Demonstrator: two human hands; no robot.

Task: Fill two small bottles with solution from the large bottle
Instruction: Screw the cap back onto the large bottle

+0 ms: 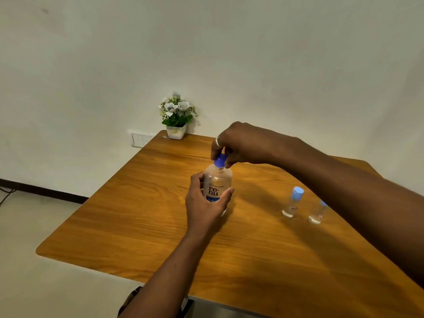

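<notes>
The large clear bottle (217, 180) with a "renu" label stands upright near the middle of the wooden table (142, 216). My left hand (204, 203) wraps around its lower body from the front. My right hand (238, 143) comes from above and pinches its blue cap (219, 160) with the fingertips. Two small clear bottles stand to the right, apart from both hands. The nearer-left one (292, 203) has a light blue cap. The other (317, 213) is partly hidden behind my right forearm.
A white pot of artificial white flowers (176, 117) sits at the table's far corner against the wall. A wall socket plate (140, 139) is just left of that corner. The table's left edge drops to a pale floor.
</notes>
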